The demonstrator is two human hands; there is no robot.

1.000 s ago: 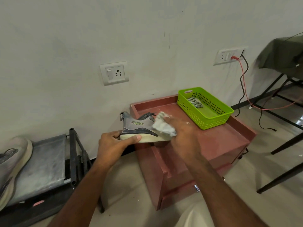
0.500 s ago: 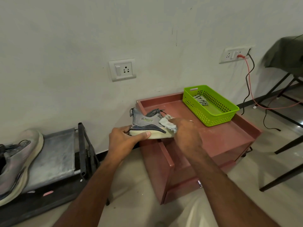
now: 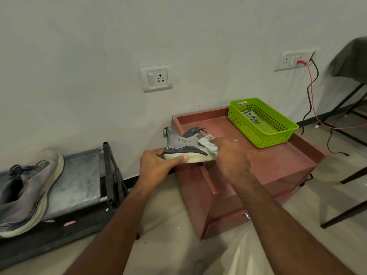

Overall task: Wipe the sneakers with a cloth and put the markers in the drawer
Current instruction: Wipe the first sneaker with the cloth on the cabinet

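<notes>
Sneaker-wiping is the step in hand. The grey mesh sneaker with a thick cream foam sole [image 3: 185, 147] is held in the air in front of the reddish-brown cabinet [image 3: 278, 161]. The left hand [image 3: 158, 165] grips its heel end, thumb laid along the sole's side wall, the other fingers hidden beneath. The right hand [image 3: 230, 155] is curled round a crumpled pale cloth [image 3: 208, 144], pressing it to the upper toward the toe, just beyond the left thumb's tip.

By its look the shoe is light; the sole is the firm part, so holding it there seems sound, while the mesh upper would probably give under hard rubbing. The cloth is limp and needs bunching to stay in the fingers.

A second grey sneaker [image 3: 25, 193] lies on the dark low rack [image 3: 79, 187], well left of both hands. A lime-green perforated plastic basket [image 3: 264, 133] sits beyond the right knuckles; whether its contents are markers I cannot tell.
</notes>
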